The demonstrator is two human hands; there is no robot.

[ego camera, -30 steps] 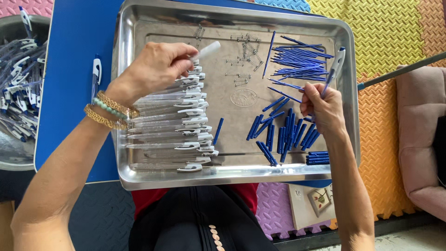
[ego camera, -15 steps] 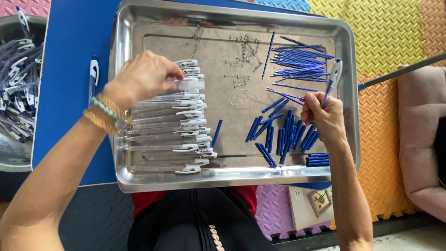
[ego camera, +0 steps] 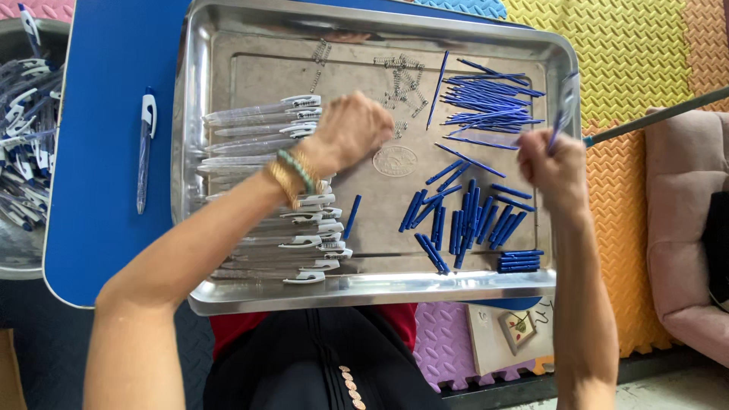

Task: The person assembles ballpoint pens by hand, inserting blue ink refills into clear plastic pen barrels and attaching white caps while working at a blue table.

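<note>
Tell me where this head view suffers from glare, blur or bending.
Head view: glare and bright reflections on the metal tray rim; the left hand and right hand look slightly smeared; the small springs are too fine to resolve; the tray edges bow slightly, suggesting wide-lens distortion.

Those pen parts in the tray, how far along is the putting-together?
Done: one finished pen lies on the blue table, more fill the bowl. In hand: the right hand grips a pen part; the left hand is closed above the clear barrels. Left: rows of barrels, blue refills, short blue pieces and springs.
</note>
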